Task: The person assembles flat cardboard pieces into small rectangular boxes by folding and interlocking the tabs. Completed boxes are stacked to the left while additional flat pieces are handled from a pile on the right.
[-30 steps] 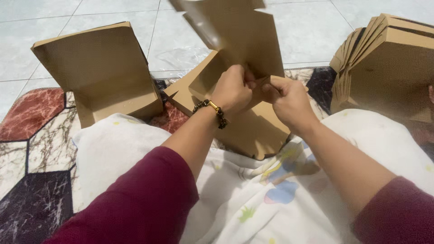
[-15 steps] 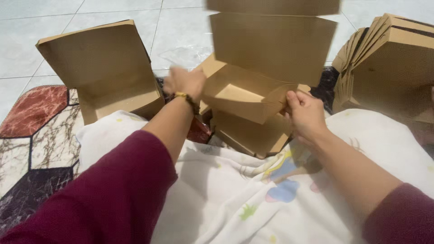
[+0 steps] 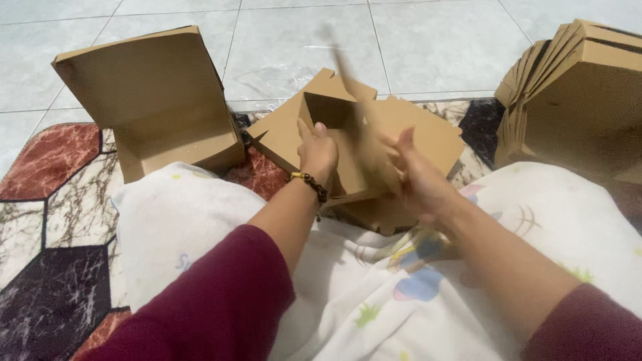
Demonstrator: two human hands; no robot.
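Observation:
A half-folded brown cardboard box rests on my lap in front of me, above flat brown cardboard. My left hand, with a beaded bracelet at the wrist, grips the box's left wall, fingers over the edge. My right hand is blurred against the box's right side, thumb raised; I cannot tell its grip. A motion-blurred flap of the box stands up between the hands. Both sleeves are dark red.
A finished brown box with its lid up stands at the left on a marble-pattern mat. A stack of flat brown cardboard blanks leans at the right. A white patterned cloth covers my lap. Pale floor tiles lie beyond.
The box came down from in front of my face to my lap. My left hand returned from the left to its left wall. The tall lid swung down and is blurred.

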